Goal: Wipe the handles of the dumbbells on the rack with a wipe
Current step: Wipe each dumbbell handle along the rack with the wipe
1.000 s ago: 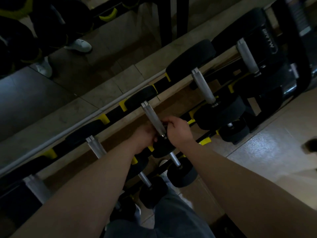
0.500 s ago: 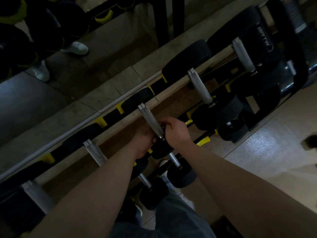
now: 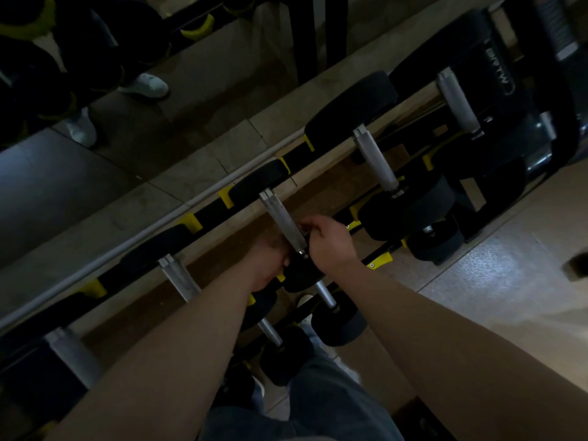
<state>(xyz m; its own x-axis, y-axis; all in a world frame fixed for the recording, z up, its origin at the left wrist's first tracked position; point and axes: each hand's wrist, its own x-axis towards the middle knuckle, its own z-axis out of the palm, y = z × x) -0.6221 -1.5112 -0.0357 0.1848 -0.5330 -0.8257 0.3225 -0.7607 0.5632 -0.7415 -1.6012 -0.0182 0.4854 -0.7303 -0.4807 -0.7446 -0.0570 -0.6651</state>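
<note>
Glossy tiles (image 3: 509, 281) lie beside the rack (image 3: 210, 214); the right hand (image 3: 327, 246) curls round a cylindrical metal handle (image 3: 283, 219); the grip of the left hand (image 3: 266, 262) is unclear.

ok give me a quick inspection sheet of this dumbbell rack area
surface: tiled floor, glossy patch on the right
job's things: middle handle has both hands at it; next handle untouched; wipe not discernible
clutter: small dark object on the floor
hands: right hand fingers curled onto the middle handle; left hand by its near end, grip unclear
cables: nothing seen
surroundings: black-and-yellow rack; white shoes beyond it
</note>
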